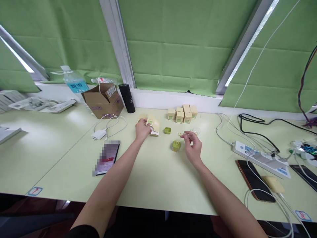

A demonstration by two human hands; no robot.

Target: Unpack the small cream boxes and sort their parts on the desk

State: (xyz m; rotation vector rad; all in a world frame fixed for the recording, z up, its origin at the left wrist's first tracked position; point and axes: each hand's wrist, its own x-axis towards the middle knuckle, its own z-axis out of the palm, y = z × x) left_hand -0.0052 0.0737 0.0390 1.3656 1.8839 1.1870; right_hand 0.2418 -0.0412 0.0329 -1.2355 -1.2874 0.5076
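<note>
My left hand (pixel 142 129) is at the opened cream cardboard packaging (pixel 155 129), its fingers closed on a piece with a green label. The hand partly hides that piece. My right hand (pixel 193 147) hovers above the table with bent fingers, thumb and fingertips apart, and I see nothing held in it. Close to its fingertips lies a tiny yellow piece (pixel 179 134). A clear round plastic part (pixel 196 131) is just behind the hand. Between my hands are a small open green container (pixel 167 130) and a clear-bottomed container with a green lid (pixel 176 145).
Several small cream boxes (pixel 183 114) stand grouped at the back. To the left are a brown carton (pixel 104 100), a black tumbler (pixel 127 98), a white charger (pixel 99 134) and a tablet-like device (pixel 107 158). A power strip (pixel 261 158) and phone (pixel 255 180) lie right among cables.
</note>
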